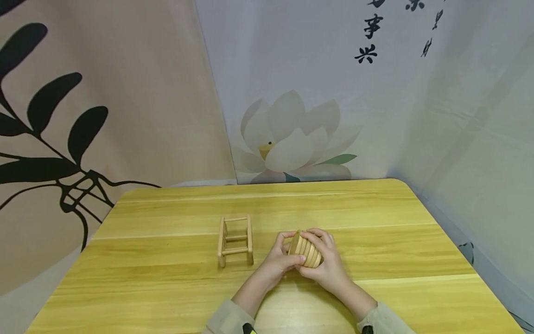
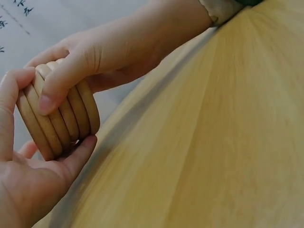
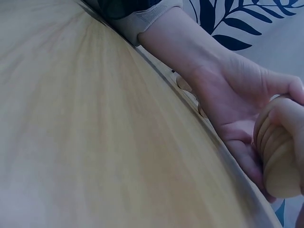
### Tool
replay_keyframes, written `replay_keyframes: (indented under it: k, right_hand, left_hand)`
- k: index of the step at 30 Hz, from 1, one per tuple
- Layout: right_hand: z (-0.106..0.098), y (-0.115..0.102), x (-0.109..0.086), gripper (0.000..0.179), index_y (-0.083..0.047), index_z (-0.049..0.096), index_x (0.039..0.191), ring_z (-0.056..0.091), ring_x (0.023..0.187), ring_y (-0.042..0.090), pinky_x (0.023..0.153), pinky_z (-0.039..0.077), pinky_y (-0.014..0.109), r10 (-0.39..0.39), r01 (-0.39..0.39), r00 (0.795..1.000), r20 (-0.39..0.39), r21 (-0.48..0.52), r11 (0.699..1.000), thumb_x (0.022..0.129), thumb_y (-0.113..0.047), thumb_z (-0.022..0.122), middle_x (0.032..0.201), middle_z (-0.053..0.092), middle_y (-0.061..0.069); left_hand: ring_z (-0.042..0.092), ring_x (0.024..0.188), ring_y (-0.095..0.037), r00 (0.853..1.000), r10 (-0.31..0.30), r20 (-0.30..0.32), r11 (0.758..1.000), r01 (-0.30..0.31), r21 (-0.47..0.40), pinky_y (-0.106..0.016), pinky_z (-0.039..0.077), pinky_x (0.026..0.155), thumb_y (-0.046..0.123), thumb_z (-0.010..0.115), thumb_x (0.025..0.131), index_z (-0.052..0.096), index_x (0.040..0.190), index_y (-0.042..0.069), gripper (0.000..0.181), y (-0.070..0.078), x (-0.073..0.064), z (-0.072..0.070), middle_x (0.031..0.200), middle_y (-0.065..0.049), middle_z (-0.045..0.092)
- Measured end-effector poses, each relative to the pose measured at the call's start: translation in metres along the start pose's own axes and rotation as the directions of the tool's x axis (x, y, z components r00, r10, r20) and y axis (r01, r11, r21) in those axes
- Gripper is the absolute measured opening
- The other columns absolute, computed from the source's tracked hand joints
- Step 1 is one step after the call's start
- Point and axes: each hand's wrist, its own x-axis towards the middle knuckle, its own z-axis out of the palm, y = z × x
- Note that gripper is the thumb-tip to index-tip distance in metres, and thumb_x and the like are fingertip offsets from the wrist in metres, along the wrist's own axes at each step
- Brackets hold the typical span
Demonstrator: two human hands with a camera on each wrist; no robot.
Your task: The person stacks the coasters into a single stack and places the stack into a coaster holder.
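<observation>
A stack of several round, light-wood coasters (image 1: 307, 251) is held above the table, tilted, its discs pressed flat against each other. My left hand (image 1: 276, 263) grips it from the left, thumb over the near side. From the right, my right hand (image 1: 331, 267) also holds the stack, fingers over the top. In the left wrist view the coasters (image 2: 57, 116) lie between both hands, the right thumb across their edges. The right wrist view shows the coasters (image 3: 278, 159) at the right edge, partly hidden by fingers.
A small wooden rack (image 1: 236, 251) with crossbars stands on the table, left of the hands. The wooden tabletop (image 1: 167, 287) reaches back to a printed cloth backdrop (image 1: 167, 93) with leaves, a lotus and black characters.
</observation>
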Motion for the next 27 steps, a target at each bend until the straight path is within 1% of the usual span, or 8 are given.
replay_keyframes:
  k: [5,11,16,19,22,25,27]
  right_hand:
    - [-0.001,-0.002,0.0,0.076,-0.017,0.056,0.132,0.037,0.116,0.023,0.08,0.051,0.046,-0.022,0.022,1.0,0.0,-0.004,1.0,0.063,-0.007,0.087,0.134,0.042,0.002]
    - [-0.003,-0.004,0.0,0.075,-0.016,0.056,0.133,0.036,0.116,0.022,0.082,0.05,0.046,-0.043,0.043,0.999,0.008,-0.032,0.999,0.065,-0.01,0.088,0.134,0.043,0.005]
    - [-0.004,-0.008,0.002,0.075,-0.011,0.057,0.13,0.037,0.113,0.022,0.079,0.051,0.044,-0.056,0.055,0.998,-0.009,-0.055,0.997,0.062,-0.008,0.089,0.133,0.045,0.008]
    - [-0.006,-0.018,0.005,0.074,-0.005,0.059,0.126,0.039,0.111,0.024,0.078,0.051,0.043,-0.076,0.074,0.997,-0.031,-0.07,0.995,0.058,-0.003,0.09,0.13,0.048,0.012]
    - [-0.01,-0.035,0.008,0.071,-0.001,0.06,0.121,0.04,0.109,0.026,0.078,0.051,0.04,-0.094,0.091,0.994,-0.046,-0.074,0.993,0.056,0.001,0.089,0.126,0.05,0.017]
    - [-0.014,-0.048,0.01,0.07,-0.001,0.061,0.119,0.041,0.107,0.026,0.077,0.051,0.038,-0.112,0.108,0.992,-0.051,-0.074,0.991,0.055,0.003,0.088,0.123,0.051,0.018]
    - [-0.016,-0.053,0.011,0.069,-0.001,0.062,0.119,0.042,0.107,0.027,0.076,0.051,0.038,-0.117,0.113,0.992,-0.053,-0.073,0.991,0.055,0.003,0.087,0.122,0.052,0.019]
  left_hand:
    - [0.063,0.091,-0.023,1.0,0.007,-0.008,0.999,-0.006,0.046,-0.029,0.052,0.075,0.004,0.073,0.074,0.028,0.133,0.005,0.074,0.003,0.0,0.0,0.114,-0.017,0.057]
    - [0.063,0.09,-0.024,1.0,0.025,0.005,0.993,-0.025,0.117,-0.03,0.052,0.074,0.006,0.074,0.075,0.028,0.133,0.004,0.074,0.005,-0.001,-0.001,0.113,-0.018,0.056]
    - [0.063,0.091,-0.025,0.999,0.031,0.017,0.99,-0.033,0.139,-0.031,0.052,0.075,0.008,0.075,0.076,0.027,0.134,0.005,0.075,0.007,-0.002,-0.001,0.114,-0.017,0.057]
    - [0.063,0.092,-0.026,0.999,0.036,0.024,0.99,-0.039,0.138,-0.032,0.053,0.075,0.007,0.075,0.077,0.026,0.135,0.005,0.076,0.01,-0.003,0.0,0.115,-0.017,0.057]
    - [0.063,0.093,-0.027,0.999,0.042,0.033,0.987,-0.046,0.153,-0.033,0.053,0.076,0.007,0.075,0.077,0.027,0.136,0.007,0.076,0.012,-0.003,0.0,0.116,-0.017,0.057]
    - [0.063,0.094,-0.028,0.998,0.049,0.049,0.982,-0.057,0.181,-0.036,0.053,0.077,0.007,0.074,0.078,0.029,0.139,0.009,0.076,0.013,-0.004,0.0,0.115,-0.016,0.058]
    - [0.063,0.095,-0.028,0.996,0.055,0.065,0.977,-0.067,0.203,-0.037,0.053,0.077,0.007,0.074,0.079,0.029,0.141,0.011,0.077,0.015,-0.004,-0.001,0.113,-0.014,0.059]
